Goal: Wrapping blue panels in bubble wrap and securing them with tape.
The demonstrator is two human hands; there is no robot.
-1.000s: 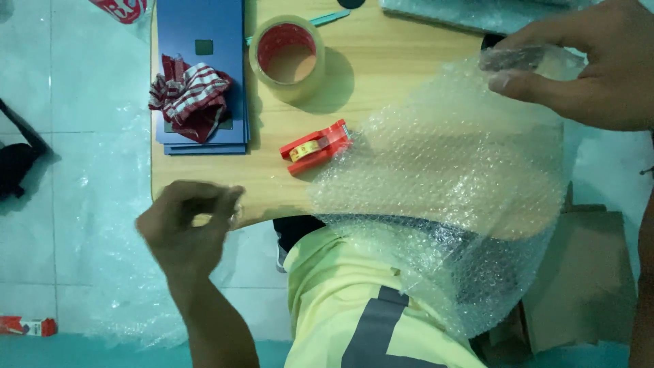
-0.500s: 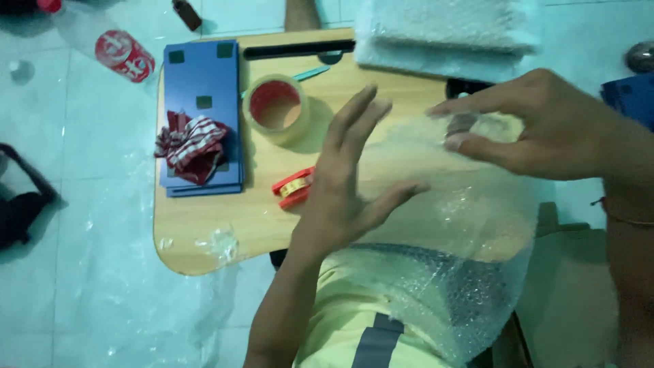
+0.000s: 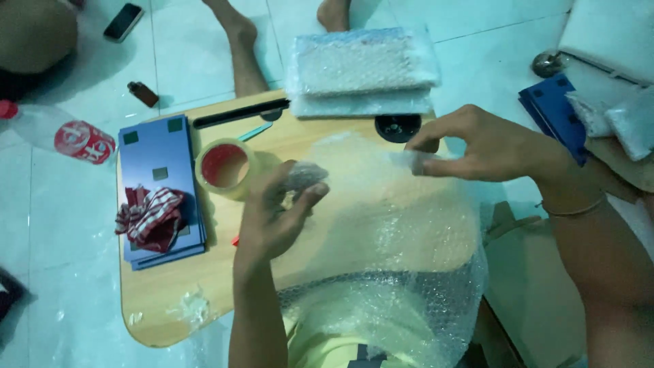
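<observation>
- The left hand [image 3: 276, 215], at centre frame, pinches the upper-left corner of a bubble wrap sheet [image 3: 388, 272] between thumb and fingers, closed on the plastic.
- The right hand [image 3: 487, 146], at upper right, pinches the sheet's upper-right corner in the same way, fingers narrow on the edge.
- The sheet hangs spread between the 2 hands, over the right half of the small wooden table [image 3: 170, 293], and drapes down past the table's near edge to the bottom of the frame.
- As far as I can judge, the sheet is spread out and nothing lies on it or inside it yet, so any wrapping and taping is not begun on this sheet.
- 2 bundles [image 3: 361, 71] already covered in bubble wrap are stacked at the top of the frame, at the table's far edge; these look finished.
- A tape roll [image 3: 225, 167] sits just left of the left hand, untouched.
- A stack of blue boards [image 3: 153, 157] lies at the table's left, with a striped cloth [image 3: 150, 218] on it.
- More blue boards [image 3: 552, 112] lie on the floor at upper right.
</observation>
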